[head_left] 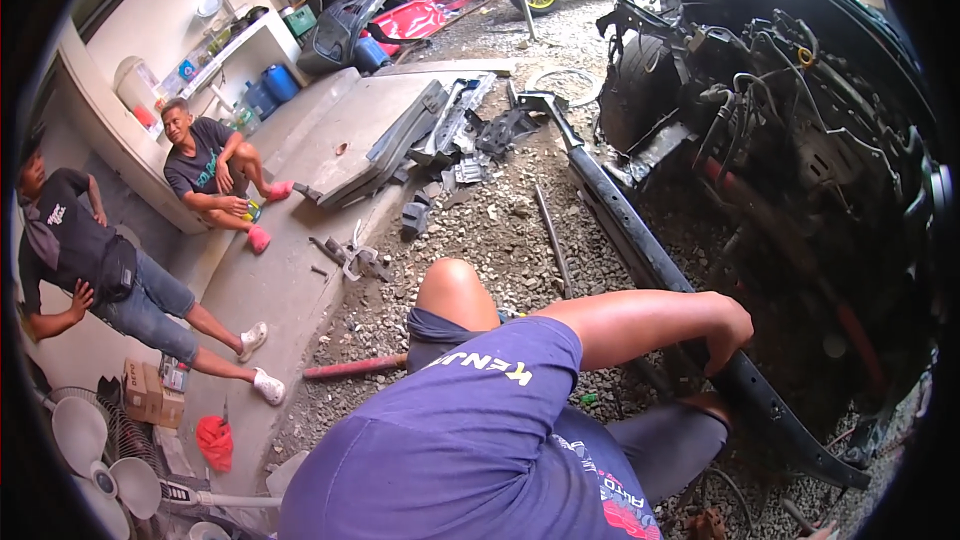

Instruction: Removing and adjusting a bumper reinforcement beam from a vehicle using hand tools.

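My left hand is out of the picture. A skin-coloured sliver (pixel 825 533) at the lower right edge may be part of my right hand; its fingers cannot be made out. Close in front, a co-worker in a purple shirt (pixel 430 440) sits bent over on the gravel, back towards me. That person's bent arm (pixel 650 325) crosses to a long black metal beam (pixel 640 225), and the hand at its end is hidden. The beam slants from the upper middle to the lower right, beside a vehicle's exposed front end (pixel 800 150) with hanging hoses and wires.
Two people, one squatting (pixel 205 165) and one leaning (pixel 75 250), are on the concrete step at left. Removed panels (pixel 385 150) lie along its edge. A metal rod (pixel 553 240) and a red bar (pixel 355 367) rest on the gravel. A fan (pixel 100 470) stands at lower left.
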Action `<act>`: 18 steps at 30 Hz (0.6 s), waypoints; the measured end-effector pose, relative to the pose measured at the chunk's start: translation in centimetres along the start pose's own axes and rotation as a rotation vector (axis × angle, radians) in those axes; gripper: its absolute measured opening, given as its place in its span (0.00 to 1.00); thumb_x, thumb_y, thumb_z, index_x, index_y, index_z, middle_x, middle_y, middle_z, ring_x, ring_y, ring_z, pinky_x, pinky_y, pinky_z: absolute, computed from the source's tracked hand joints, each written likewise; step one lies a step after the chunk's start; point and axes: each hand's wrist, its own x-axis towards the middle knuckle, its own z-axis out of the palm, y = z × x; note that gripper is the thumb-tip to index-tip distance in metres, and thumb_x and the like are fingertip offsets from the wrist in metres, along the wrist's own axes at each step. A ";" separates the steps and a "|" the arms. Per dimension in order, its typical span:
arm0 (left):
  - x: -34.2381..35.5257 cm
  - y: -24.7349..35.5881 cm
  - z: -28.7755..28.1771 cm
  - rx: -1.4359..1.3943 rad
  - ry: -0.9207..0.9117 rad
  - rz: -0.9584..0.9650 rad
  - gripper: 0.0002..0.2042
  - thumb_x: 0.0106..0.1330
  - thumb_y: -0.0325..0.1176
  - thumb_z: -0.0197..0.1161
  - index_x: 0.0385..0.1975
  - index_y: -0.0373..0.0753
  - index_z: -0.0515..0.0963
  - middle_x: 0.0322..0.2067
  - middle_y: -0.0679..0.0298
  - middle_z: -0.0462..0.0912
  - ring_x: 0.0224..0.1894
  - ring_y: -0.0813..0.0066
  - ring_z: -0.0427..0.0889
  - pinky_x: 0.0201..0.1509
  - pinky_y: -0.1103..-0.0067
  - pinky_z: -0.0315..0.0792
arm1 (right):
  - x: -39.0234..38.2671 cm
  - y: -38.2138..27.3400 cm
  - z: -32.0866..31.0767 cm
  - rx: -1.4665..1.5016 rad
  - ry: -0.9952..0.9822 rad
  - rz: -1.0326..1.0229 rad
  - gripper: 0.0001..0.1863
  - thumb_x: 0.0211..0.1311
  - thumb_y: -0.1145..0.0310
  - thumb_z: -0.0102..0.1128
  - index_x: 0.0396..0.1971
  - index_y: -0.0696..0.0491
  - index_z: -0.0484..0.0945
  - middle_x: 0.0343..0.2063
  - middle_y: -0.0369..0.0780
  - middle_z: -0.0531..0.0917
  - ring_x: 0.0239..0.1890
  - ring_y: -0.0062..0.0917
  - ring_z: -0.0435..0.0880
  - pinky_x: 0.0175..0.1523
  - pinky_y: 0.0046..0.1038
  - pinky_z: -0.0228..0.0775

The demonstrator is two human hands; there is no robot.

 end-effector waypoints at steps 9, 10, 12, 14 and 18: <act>0.3 0.1 0.1 0.008 -0.034 0.007 0.31 0.42 0.47 0.86 0.49 0.45 0.90 0.46 0.57 0.92 0.53 0.57 0.89 0.58 0.63 0.81 | 0.2 1.1 -0.2 -0.083 -0.295 0.332 0.27 0.70 0.43 0.59 0.41 0.55 0.90 0.41 0.56 0.89 0.44 0.53 0.88 0.45 0.54 0.80; 0.6 0.4 0.0 0.005 -0.002 0.024 0.28 0.42 0.47 0.85 0.48 0.46 0.91 0.44 0.58 0.92 0.52 0.57 0.90 0.58 0.62 0.81 | 0.6 4.2 -0.6 0.332 -0.413 0.371 0.29 0.70 0.43 0.60 0.52 0.55 0.83 0.52 0.55 0.83 0.56 0.50 0.79 0.56 0.52 0.72; 0.2 0.1 0.2 0.010 0.002 0.022 0.28 0.42 0.47 0.85 0.48 0.46 0.91 0.44 0.58 0.92 0.52 0.57 0.89 0.58 0.62 0.81 | 0.8 6.4 0.0 1.206 -0.662 0.398 0.43 0.69 0.44 0.62 0.75 0.56 0.68 0.74 0.54 0.70 0.80 0.45 0.61 0.78 0.47 0.57; -1.4 -0.6 0.4 0.005 -0.019 -0.080 0.29 0.42 0.46 0.85 0.48 0.46 0.91 0.45 0.58 0.92 0.52 0.57 0.89 0.58 0.62 0.81 | -1.5 5.1 7.0 0.977 -0.717 0.485 0.37 0.71 0.45 0.62 0.70 0.57 0.74 0.62 0.51 0.77 0.65 0.40 0.69 0.67 0.43 0.64; 0.3 0.2 -0.2 -0.015 0.008 0.073 0.29 0.42 0.46 0.85 0.48 0.46 0.91 0.45 0.58 0.92 0.52 0.57 0.89 0.58 0.62 0.81 | 2.9 11.6 6.3 0.004 -0.300 0.233 0.30 0.75 0.45 0.61 0.56 0.59 0.86 0.36 0.43 0.89 0.34 0.30 0.85 0.42 0.36 0.78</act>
